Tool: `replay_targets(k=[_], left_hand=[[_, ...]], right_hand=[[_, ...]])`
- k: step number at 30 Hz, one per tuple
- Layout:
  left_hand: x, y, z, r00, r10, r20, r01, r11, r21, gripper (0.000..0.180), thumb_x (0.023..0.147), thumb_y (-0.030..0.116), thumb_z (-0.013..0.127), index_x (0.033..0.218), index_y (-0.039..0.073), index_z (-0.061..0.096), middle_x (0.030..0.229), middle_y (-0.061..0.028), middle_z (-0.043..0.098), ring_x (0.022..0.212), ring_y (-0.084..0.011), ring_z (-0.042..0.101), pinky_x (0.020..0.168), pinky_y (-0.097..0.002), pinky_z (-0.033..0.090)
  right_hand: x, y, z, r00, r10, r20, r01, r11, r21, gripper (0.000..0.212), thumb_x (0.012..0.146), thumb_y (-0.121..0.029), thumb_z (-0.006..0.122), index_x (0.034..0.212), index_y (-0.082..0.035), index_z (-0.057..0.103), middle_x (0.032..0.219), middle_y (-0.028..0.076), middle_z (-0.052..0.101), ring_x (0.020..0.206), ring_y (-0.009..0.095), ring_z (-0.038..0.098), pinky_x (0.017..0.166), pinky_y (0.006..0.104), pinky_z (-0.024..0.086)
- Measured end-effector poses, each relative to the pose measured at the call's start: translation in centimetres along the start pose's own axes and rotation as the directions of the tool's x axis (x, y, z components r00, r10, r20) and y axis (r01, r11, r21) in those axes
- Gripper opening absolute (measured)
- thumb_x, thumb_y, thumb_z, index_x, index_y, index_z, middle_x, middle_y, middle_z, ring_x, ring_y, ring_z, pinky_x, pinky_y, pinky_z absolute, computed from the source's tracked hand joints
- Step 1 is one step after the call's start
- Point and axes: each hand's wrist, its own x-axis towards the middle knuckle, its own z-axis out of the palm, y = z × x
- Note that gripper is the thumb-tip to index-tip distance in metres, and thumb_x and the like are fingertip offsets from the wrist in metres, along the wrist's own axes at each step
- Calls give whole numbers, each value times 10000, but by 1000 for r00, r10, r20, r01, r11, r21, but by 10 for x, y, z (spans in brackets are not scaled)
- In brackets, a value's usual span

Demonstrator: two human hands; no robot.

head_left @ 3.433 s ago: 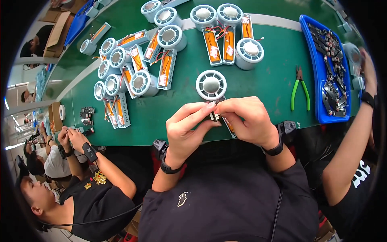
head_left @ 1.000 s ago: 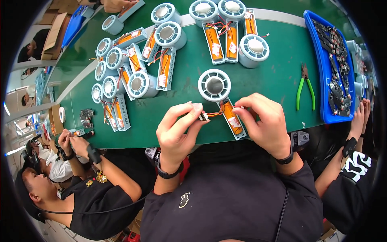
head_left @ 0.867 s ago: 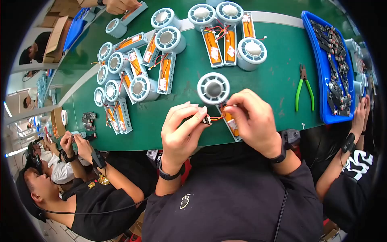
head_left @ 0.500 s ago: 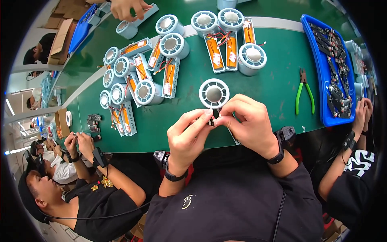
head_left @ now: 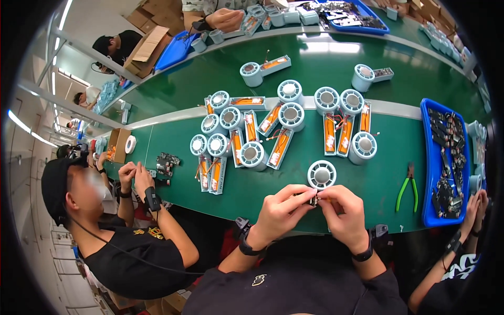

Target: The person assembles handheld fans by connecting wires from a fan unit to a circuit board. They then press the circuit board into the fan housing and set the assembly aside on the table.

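Note:
In front of me, a light-blue handheld fan [head_left: 322,175] lies with its round grille and silver centre facing up; its handle is mostly behind my hands. My left hand [head_left: 286,212] is closed, pinching a small dark circuit board [head_left: 314,200] just below the fan head. From the other side, my right hand [head_left: 344,215] is pinched against the board's right edge. A bit of orange-red shows by its fingertips, too small to name. Beyond my hands, several more fans [head_left: 253,155] lie with open handles showing orange batteries [head_left: 280,148] and thin wires.
Green-handled cutters [head_left: 407,193] lie to the right, beside a blue tray [head_left: 426,157] of dark circuit boards. At left, a co-worker [head_left: 105,226] handles a small part near a pile of boards [head_left: 167,164] and a white tape roll [head_left: 130,144]. Another person's hand [head_left: 226,20] is across the table.
The view has tilted up, showing more of the far table. Both my hands stay pinched together at the board. The far person's hand has drawn back from a fan lying on the table.

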Motion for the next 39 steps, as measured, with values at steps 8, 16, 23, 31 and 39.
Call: replay_targets(k=[8,16,23,31,39], left_hand=[[8,0,-3,998,55,-9,-55,996,-66,418,741,-19,868,1140,29,754,1140,-127,717,914,-242,749,778,-314,621],[-4,1,6,1000,-21,-18,17,974,-226,348,787,-62,834,1122,1,759,1182,-154,698,1012,-248,746,863,-325,637],[-4,2,14,1000,27,0,-27,982,-186,314,787,-133,797,1078,-19,771,1182,-167,692,1006,-255,744,884,-342,645],[0,4,13,998,21,-61,-24,998,-61,286,791,-156,775,1045,-25,778,1163,-168,703,999,-246,737,855,-345,650],[6,25,7,999,34,1,-34,997,76,302,776,-128,794,1050,-1,786,1142,-163,722,969,-256,746,844,-327,635]], right_hand=[[1,4,3,990,-131,-43,129,990,-52,107,891,89,649,952,2,658,902,123,657,723,269,670,619,347,528],[0,2,5,990,-143,13,144,986,-88,95,888,57,651,943,-19,668,887,114,657,745,298,672,643,382,542],[0,3,-2,985,-171,14,168,946,-278,99,841,39,676,921,-16,658,913,106,670,795,299,654,664,375,529],[3,11,-5,965,-241,100,259,927,-270,152,832,16,690,976,-23,661,951,107,678,848,292,665,690,371,548],[-1,6,-15,985,-135,105,148,982,-120,132,864,14,701,986,-31,723,990,117,702,859,319,712,715,370,575]])
